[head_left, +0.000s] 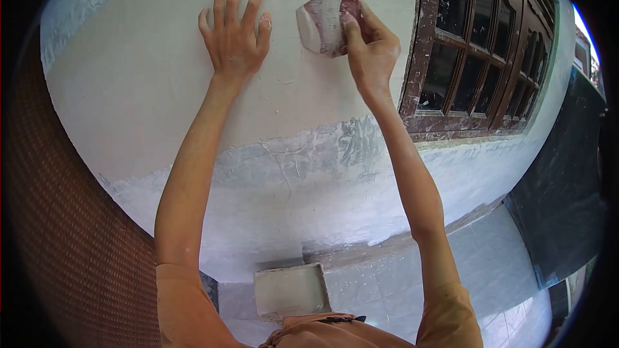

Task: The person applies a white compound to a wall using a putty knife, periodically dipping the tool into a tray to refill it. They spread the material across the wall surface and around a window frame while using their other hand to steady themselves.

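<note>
The pale plastered wall (129, 90) ran wide and bare to the left, while a brown window frame (412, 58) bounded it just to the right. A putty tray (291, 291) sat on the floor below. A reddish, white-dusted sanding sheet (320, 22) was pressed high on the wall, gripped by the right hand (371, 51). The left hand (235, 42) lay flat nearby, fingers spread and holding nothing.

Open cream-plastered wall (129, 90) spreads left of and below the left hand (233, 32), pressed flat with fingers spread. Only a narrow strip of bare plaster separates it from the right hand (371, 45), which grips a white-and-maroon rubbing pad (322, 22) against the surface. Just right of that hand a dark brown wooden window frame (422, 45) bars the way, a grey rectangular plaster tray (257, 293) sits on the pale tiled floor (503, 264) at the wall's foot, and a brown woven panel (71, 232) closes the left side.
</note>
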`<state>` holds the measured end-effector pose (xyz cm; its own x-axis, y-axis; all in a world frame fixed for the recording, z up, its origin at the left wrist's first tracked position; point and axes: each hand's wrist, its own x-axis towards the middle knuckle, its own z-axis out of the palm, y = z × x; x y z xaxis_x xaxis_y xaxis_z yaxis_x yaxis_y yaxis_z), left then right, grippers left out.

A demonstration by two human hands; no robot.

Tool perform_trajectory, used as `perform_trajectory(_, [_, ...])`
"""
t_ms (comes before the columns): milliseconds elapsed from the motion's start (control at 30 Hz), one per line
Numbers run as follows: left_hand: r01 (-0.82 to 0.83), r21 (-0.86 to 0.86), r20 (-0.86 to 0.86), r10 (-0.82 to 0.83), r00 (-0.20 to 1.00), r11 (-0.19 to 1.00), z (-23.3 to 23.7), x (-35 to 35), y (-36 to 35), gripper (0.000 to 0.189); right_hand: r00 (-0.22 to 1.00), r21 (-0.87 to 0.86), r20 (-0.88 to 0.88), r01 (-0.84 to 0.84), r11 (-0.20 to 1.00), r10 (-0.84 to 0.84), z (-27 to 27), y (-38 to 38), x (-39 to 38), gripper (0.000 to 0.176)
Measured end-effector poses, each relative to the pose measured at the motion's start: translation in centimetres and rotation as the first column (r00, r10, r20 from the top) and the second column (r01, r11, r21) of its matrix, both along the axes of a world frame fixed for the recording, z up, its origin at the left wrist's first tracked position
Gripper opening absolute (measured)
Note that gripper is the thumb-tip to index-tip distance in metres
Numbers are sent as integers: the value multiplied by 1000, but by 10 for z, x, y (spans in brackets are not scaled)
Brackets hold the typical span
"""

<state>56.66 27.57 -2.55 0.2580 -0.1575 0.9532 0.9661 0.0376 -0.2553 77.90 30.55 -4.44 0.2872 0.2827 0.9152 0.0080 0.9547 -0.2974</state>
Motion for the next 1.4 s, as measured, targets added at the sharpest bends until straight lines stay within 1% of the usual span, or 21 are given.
perform_trajectory(33, [0, 1, -5, 0, 1000, 1000, 0, -1, 0, 50, 994, 32, 5, 111, 993, -112, 1, 5, 4, 34])
perform_trajectory(133, [0, 11, -1, 0, 1000, 1000, -2, -3, 1, 50, 966, 48, -212, 162, 986, -148, 6, 6, 35, 36])
perform_trajectory(167, [-5, 16, 11, 5, 1000, 1000, -2, -1, 3, 49, 957, 55, -287, 58, 997, -40, 7, 3, 37, 35])
perform_trajectory(233, [-6, 4, 23, 6, 1000, 1000, -4, 1, 3, 47, 979, 89, -205, 9, 996, 9, 7, 2, 29, 35])
perform_trajectory(300, [-14, 3, 27, 14, 1000, 1000, -4, 0, 0, 50, 998, -12, -43, -47, 999, 46, -2, 3, 8, 36])
perform_trajectory(367, [-26, -12, 12, 26, 1000, 1000, -5, -1, 1, 50, 988, -24, -41, -153, 988, 152, -11, 0, -1, 35])
perform_trajectory(467, [-38, -5, 6, 38, 999, 999, -5, 0, 3, 50, 971, -63, -222, 77, 995, -89, -14, 20, 36, 33])
perform_trajectory(500, [-31, -5, 7, 31, 999, 1000, -5, 0, 3, 50, 956, -47, -293, -30, 998, 15, -11, 3, 39, 33])
perform_trajectory(633, [0, 3, 4, 0, 1000, 1000, -5, 0, 4, 50, 983, -44, -131, -132, 990, 125, -17, -9, 18, 33])
perform_trajectory(667, [-15, -6, 11, 15, 1000, 1000, -4, -1, 2, 50, 993, -38, -63, -97, 994, 95, -24, -3, 9, 34])
perform_trajectory(700, [-33, -14, 19, 34, 999, 999, -5, -1, 1, 50, 982, -78, -82, -179, 981, 173, -27, -12, 3, 35])
perform_trajectory(767, [-26, -18, 13, 27, 1000, 999, -6, -2, 2, 50, 991, -49, -118, -62, 997, 56, -32, 12, 20, 35])
perform_trajectory(833, [-20, -8, 10, 20, 1000, 1000, -5, -2, 3, 50, 961, -27, -273, 29, 999, -36, -27, 5, 40, 32])
perform_trajectory(900, [-21, -16, 20, 21, 1000, 1000, -5, 0, 3, 51, 936, -71, -348, -78, 994, 49, -25, -6, 46, 33])
perform_trajectory(1000, [-14, 7, 22, 14, 1000, 1000, -5, 0, 4, 50, 987, -7, -130, -96, 995, 94, -37, 1, 22, 34])
perform_trajectory(1033, [-9, -2, 22, 9, 1000, 1000, -6, 2, 2, 50, 982, -56, -93, -173, 983, 167, -39, -7, 11, 35])
perform_trajectory(1100, [-47, -7, 11, 48, 999, 999, -4, 2, -2, 50, 997, -85, -47, -71, 994, 67, -41, -4, 13, 34])
perform_trajectory(1167, [-41, -3, -1, 41, 999, 999, -5, 1, -1, 50, 980, -106, -198, 4, 994, -25, -41, 10, 36, 35])
perform_trajectory(1200, [-28, 1, -6, 28, 1000, 1000, -4, 1, -1, 50, 966, -32, -253, 35, 999, -42, -35, 4, 43, 36])
perform_trajectory(1233, [-32, 7, -2, 32, 999, 999, -3, 0, -1, 50, 944, -88, -330, -53, 995, 21, -31, -3, 45, 35])
perform_trajectory(1400, [-17, 16, 2, 17, 1000, 1000, -4, 1, -1, 49, 983, -28, -103, -157, 987, 154, -31, -12, 3, 34])
